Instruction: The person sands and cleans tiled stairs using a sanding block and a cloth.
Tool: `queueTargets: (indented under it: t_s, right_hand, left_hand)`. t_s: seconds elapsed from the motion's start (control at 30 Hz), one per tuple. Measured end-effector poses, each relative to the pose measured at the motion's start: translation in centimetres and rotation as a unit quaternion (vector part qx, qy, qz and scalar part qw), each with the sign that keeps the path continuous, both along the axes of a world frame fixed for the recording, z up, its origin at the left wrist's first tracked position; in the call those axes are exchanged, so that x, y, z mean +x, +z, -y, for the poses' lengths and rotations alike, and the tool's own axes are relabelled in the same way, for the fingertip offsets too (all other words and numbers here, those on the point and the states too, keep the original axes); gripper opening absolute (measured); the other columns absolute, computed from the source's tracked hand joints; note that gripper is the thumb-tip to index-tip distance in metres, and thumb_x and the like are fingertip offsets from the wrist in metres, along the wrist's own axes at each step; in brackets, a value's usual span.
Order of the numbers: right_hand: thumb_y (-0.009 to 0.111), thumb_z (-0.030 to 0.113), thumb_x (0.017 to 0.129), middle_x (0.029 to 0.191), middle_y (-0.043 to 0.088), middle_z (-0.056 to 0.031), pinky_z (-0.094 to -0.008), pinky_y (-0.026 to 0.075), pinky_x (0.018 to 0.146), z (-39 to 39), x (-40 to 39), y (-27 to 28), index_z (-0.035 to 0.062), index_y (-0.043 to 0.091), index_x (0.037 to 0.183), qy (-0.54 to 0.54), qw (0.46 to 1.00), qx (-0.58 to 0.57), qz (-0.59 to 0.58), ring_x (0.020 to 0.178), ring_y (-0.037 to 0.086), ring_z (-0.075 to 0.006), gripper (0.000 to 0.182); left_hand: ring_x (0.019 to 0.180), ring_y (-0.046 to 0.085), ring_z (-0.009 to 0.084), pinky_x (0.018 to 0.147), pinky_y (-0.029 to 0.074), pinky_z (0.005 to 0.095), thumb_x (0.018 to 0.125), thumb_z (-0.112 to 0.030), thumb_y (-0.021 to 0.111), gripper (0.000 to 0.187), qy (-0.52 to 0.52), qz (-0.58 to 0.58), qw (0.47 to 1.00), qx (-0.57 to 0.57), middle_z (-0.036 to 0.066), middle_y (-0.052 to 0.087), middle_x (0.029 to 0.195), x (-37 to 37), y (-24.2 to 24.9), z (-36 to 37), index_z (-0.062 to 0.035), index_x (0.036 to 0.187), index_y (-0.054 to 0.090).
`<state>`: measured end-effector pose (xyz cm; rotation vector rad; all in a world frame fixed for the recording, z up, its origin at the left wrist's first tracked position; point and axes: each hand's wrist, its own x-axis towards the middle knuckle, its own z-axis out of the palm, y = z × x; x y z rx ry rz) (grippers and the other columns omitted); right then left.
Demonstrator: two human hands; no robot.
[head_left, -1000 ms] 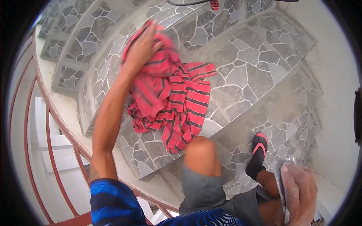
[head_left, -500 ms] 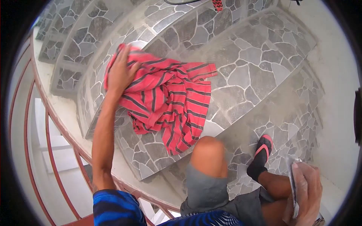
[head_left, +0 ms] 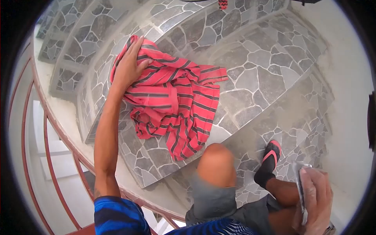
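My left hand (head_left: 130,69) presses on the upper left end of a crumpled red shirt (head_left: 196,105) with dark stripes, fingers over the fabric and thumb to the side. The rest of the shirt lies bunched and spread across the stone-patterned step (head_left: 250,74). At the lower right, my right hand (head_left: 318,196) is closed around a thin, flat grey piece (head_left: 300,192) with a whitish, dusty edge. Pale dust coats these fingers. Most of the piece is hidden by the hand, so I cannot tell what it is.
A curved reddish railing (head_left: 58,131) runs along the left, with more steps (head_left: 84,43) climbing at the upper left. The white wall (head_left: 348,117) borders the right. My foot in a pink flip-flop (head_left: 271,154) stands on the lower step. A red-and-black cord (head_left: 223,4) hangs at the top.
My left hand has pushed the shirt's upper end slightly up and away, and a fold in its middle lies flatter. My right hand has hardly moved, still holding the flat piece.
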<state>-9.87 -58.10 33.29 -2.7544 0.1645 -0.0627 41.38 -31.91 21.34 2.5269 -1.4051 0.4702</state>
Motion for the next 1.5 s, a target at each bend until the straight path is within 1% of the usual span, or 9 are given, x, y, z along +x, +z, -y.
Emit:
queueTargets:
  t_s: [0.23,0.37,0.43,0.67,0.77,0.93,1.07,1.1,1.5]
  right_hand:
    - [0.059,0.007,0.08,0.118,0.061,-0.0265,-0.0517,0.053,0.081,-1.3,1.3,0.1,-0.0082,0.057,0.128,0.045,0.999,0.003,0.006,0.096,0.064,-0.0449,0.051]
    - [0.056,0.017,0.097,0.126,0.063,-0.024,-0.0495,0.053,0.093,-2.2,1.7,1.4,0.003,0.059,0.139,0.038,0.999,-0.009,-0.036,0.112,0.064,-0.0438,0.045]
    - [0.059,0.013,0.086,0.119,0.063,-0.0248,-0.0507,0.053,0.084,-1.6,1.2,0.4,-0.0041,0.059,0.131,0.027,1.0,0.006,0.002,0.101,0.064,-0.0443,0.049]
    - [0.06,0.019,0.097,0.128,0.063,-0.0242,-0.0497,0.053,0.094,-1.7,0.5,1.3,0.0047,0.06,0.14,0.003,0.999,0.002,-0.047,0.114,0.063,-0.0456,0.045]
    - [0.063,0.011,0.078,0.117,0.064,-0.0226,-0.0495,0.054,0.081,-2.3,2.3,0.6,-0.0042,0.059,0.127,0.022,0.999,0.013,0.019,0.096,0.065,-0.0425,0.051]
    - [0.065,0.009,0.086,0.109,0.069,-0.0194,-0.0456,0.053,0.086,0.9,6.2,-2.2,0.0027,0.066,0.122,0.075,0.979,0.186,0.046,0.093,0.067,-0.0363,0.037]
    - [0.065,0.023,0.093,0.096,0.072,-0.0204,-0.0401,0.052,0.08,5.6,18.0,-10.7,0.0042,0.071,0.117,-0.027,0.97,0.239,-0.027,0.092,0.069,-0.0296,0.031]
    - [0.071,0.029,0.095,0.084,0.07,-0.0044,-0.0323,0.051,0.072,5.6,22.0,-11.9,-0.0011,0.071,0.11,-0.031,0.965,0.259,-0.016,0.079,0.061,-0.0123,0.034]
    - [0.071,0.029,0.089,0.079,0.068,-0.0196,-0.0382,0.05,0.072,0.9,41.9,-21.0,0.006,0.072,0.104,-0.027,0.886,0.348,0.305,0.07,0.063,-0.027,0.027]
  left_hand:
    - [0.134,0.053,0.0391,0.112,0.043,0.0458,0.09,-0.025,0.069,0.069,0.096,0.017,0.995,-0.028,0.018,0.055,0.147,-2.0,-1.1,10.7,-0.0128,0.153,0.045]
    - [0.129,0.057,0.0367,0.107,0.048,0.0455,0.089,-0.021,0.067,0.067,-0.021,0.016,0.999,0.025,0.015,0.059,0.142,0.2,0.1,6.3,-0.0143,0.152,0.045]
    - [0.124,0.061,0.035,0.101,0.052,0.0459,0.088,-0.02,0.067,0.067,-0.093,0.057,0.994,0.017,0.014,0.062,0.138,1.3,0.4,5.1,-0.0129,0.151,0.045]
    - [0.114,0.066,0.0378,0.095,0.054,0.0451,0.088,-0.022,0.063,0.058,0.08,0.049,0.995,-0.037,0.018,0.06,0.141,-0.9,-0.9,8.1,-0.0106,0.144,0.056]
    - [0.109,0.068,0.0388,0.091,0.055,0.047,0.088,-0.022,0.061,0.055,0.036,-0.036,0.999,-0.013,0.02,0.066,0.131,-0.9,1.1,6.9,-0.0098,0.142,0.058]
    - [0.129,0.058,0.0373,0.106,0.046,0.0424,0.096,-0.03,0.062,0.058,0.073,-0.094,0.992,0.034,0.018,0.058,0.144,-0.8,3.2,-5.9,-0.0116,0.15,0.05]
    - [0.137,0.052,0.0351,0.11,0.044,0.0413,0.093,-0.042,0.07,0.072,0.058,-0.042,0.997,0.041,0.015,0.052,0.152,-0.6,1.9,-10.3,-0.0132,0.154,0.045]
    - [0.137,0.052,0.0351,0.11,0.044,0.0413,0.093,-0.042,0.07,0.072,0.066,-0.04,0.996,0.044,0.015,0.052,0.152,-1.1,1.7,-10.0,-0.0132,0.154,0.045]
    - [0.137,0.052,0.0348,0.109,0.045,0.0413,0.093,-0.039,0.07,0.07,0.11,0.006,0.992,0.055,0.015,0.053,0.151,-2.2,1.8,-9.3,-0.0138,0.154,0.045]
